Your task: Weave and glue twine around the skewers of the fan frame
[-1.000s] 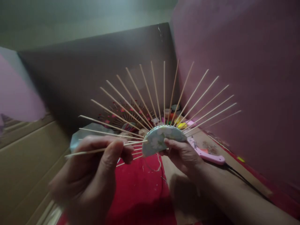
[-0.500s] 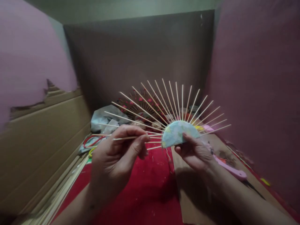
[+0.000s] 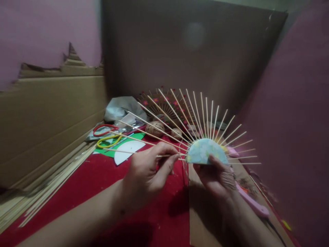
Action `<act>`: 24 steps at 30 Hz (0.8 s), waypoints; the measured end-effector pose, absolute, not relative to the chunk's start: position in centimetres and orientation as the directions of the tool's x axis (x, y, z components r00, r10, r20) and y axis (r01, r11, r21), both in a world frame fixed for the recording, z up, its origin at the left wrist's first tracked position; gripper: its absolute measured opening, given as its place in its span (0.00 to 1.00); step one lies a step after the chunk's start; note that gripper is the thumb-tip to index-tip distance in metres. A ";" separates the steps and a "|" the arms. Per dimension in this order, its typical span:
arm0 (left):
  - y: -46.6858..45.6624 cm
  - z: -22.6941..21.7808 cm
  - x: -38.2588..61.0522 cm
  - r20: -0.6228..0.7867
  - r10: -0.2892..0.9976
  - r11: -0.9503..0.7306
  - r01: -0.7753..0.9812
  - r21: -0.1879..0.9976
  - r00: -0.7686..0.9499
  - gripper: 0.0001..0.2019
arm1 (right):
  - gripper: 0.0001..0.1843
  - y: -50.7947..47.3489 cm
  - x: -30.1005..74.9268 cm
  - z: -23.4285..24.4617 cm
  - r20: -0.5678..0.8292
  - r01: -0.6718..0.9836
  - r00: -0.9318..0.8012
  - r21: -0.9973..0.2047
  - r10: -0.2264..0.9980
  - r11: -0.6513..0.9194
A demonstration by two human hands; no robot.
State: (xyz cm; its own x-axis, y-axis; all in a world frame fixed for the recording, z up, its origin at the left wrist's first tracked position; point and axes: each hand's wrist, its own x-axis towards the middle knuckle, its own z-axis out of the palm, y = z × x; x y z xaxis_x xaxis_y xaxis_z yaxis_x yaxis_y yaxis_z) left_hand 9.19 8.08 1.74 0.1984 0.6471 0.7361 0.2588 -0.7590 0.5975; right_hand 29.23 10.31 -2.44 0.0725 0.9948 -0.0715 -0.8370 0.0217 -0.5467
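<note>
My right hand [image 3: 218,176] grips a half-round piece [image 3: 205,151] covered in pale blue flowered material, thumb on its front. Many thin wooden sticks [image 3: 169,107] fan out from its curved edge. At the left end of the half-round piece, my left hand [image 3: 151,168] pinches a thin stick [image 3: 163,156] between thumb and forefinger. Whether that stick is fixed to the piece, I cannot tell. A loose strand of twine [image 3: 184,168] hangs by the piece's left corner.
Red cloth [image 3: 102,181] covers the surface, with a cardboard sheet [image 3: 203,219] on the right. At left lie long sticks [image 3: 48,192], red-handled scissors [image 3: 99,129] and green paper [image 3: 105,152]. Behind are a twine ball [image 3: 155,129] and a flowered fan [image 3: 164,103]. A pink-handled tool [image 3: 254,204] lies right.
My left hand has moved right, closer to the half-round piece, with the stick between its fingers. The view has shifted, showing more of the scissors, green paper and twine ball.
</note>
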 end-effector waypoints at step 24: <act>8.1 0.3 9.3 0.781 0.526 -0.844 0.316 0.433 0.335 0.06 | 0.30 9.9 28.9 -2.0 -0.078 -0.835 0.096 -0.548 0.992 0.038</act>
